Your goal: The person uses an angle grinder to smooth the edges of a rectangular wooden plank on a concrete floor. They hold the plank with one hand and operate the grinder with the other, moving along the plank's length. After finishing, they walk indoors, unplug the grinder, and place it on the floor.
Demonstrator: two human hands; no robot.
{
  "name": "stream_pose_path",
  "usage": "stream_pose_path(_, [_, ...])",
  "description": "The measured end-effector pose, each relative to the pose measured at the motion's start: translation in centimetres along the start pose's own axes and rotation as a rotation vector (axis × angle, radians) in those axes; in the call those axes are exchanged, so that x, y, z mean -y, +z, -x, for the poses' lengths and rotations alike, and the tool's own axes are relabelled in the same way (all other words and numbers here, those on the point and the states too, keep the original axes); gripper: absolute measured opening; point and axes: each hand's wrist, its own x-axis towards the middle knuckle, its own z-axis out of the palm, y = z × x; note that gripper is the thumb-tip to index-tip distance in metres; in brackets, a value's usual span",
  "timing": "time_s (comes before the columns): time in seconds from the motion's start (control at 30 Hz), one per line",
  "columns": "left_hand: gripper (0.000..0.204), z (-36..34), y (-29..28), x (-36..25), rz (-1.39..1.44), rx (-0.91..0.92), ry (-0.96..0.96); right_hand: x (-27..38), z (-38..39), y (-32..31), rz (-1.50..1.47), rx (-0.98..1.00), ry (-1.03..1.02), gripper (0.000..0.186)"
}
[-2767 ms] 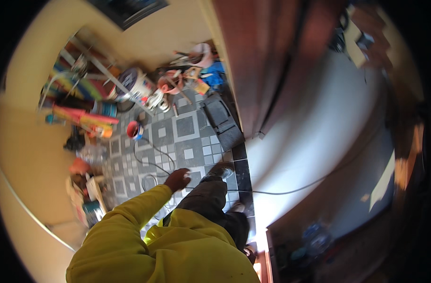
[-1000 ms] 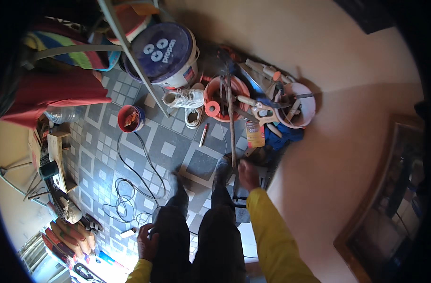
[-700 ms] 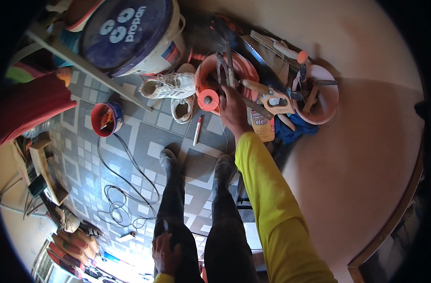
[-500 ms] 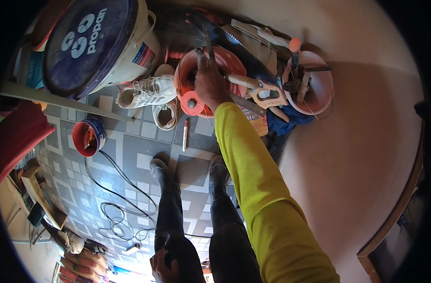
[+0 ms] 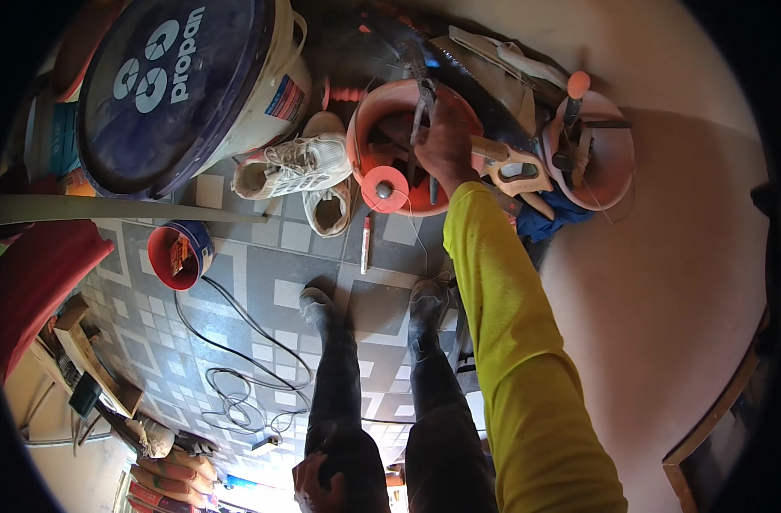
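Note:
My right hand, in a yellow-green sleeve, is closed on a pair of grey metal pliers above the orange bucket. Tools lie inside that bucket, partly hidden by the hand. A round orange disc with a dark centre hangs at its near rim, with thin wire trailing from it. To the right of my hand is a handsaw's pale handle, its dark toothed blade running up behind the bucket. Low in the view, my left hand rests by my leg, fingers loosely bent and apart, nothing seen in it.
White shoes and a red-and-white marker lie left of the bucket. A large purple-lidded pail stands beyond. At right, a pinkish bucket of tools stands by the wall. A black cable coils across the tiles near a small blue tin.
My right hand has come up out of the orange bucket with the pliers, which now show clearly above the rim. The whole view has shifted, moving the scene rightward. My left hand stays low.

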Motion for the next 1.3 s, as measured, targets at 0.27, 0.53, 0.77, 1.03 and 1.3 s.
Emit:
stream_pose_path(0.27, [0.038,-0.6,-0.4,-1.6,0.006,0.012,-0.023,-0.2,1.5,-3.5,-0.675,-0.103,-0.05,0.04])
stream_pose_path(0.53, [0.037,-1.2,-0.7,-2.6,-0.013,0.034,-0.022,3.2,2.8,-13.9,-1.491,-0.22,0.01,0.029])
stream_pose_path(0.77, [0.036,-1.5,-0.3,-3.4,-0.06,0.059,-0.015,4.9,4.4,-21.1,-1.716,-0.007,0.447,0.054])
stream_pose_path(1.03, [0.035,-1.1,0.5,-3.7,-0.101,0.045,0.001,2.0,1.7,-10.8,-0.708,0.824,0.535,0.045])
stream_pose_path(1.3, [0.034,-0.9,1.2,-3.7,-0.073,0.027,-0.014,-1.8,9.0,-8.8,-0.244,-0.075,-0.113,0.036])
